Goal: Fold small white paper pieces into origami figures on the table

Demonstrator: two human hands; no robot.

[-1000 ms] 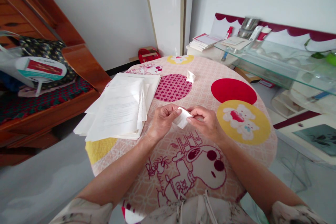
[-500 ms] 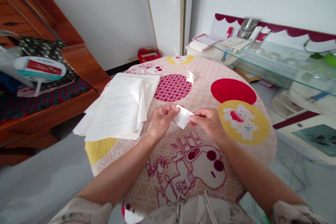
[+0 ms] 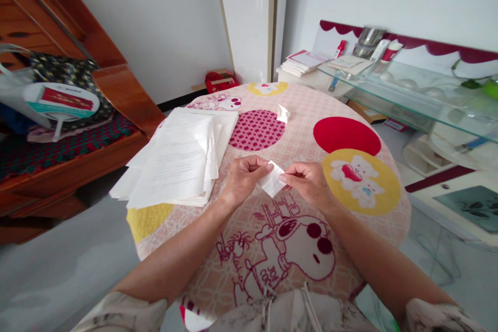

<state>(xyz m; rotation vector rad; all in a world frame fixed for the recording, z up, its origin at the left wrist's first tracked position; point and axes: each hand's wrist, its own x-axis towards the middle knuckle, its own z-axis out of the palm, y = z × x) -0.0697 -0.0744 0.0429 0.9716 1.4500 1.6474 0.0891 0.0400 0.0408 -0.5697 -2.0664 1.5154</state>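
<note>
Over the middle of the round table, my left hand (image 3: 245,179) and my right hand (image 3: 307,181) both pinch a small folded piece of white paper (image 3: 273,182) between them. Each hand has its fingers closed on one edge of the piece. A stack of white paper sheets (image 3: 181,161) lies on the table to the left of my left hand. A second small folded paper piece (image 3: 282,113) lies alone farther back on the table.
The table wears a pink cartoon-print cloth (image 3: 295,249). A wooden bench (image 3: 70,150) with a round fan (image 3: 62,101) and bags stands at the left. A glass shelf (image 3: 412,96) with books and cups runs along the right wall.
My hands have drawn closer together and the small paper has turned and folded smaller between my fingers. The stack and the far folded piece lie as before.
</note>
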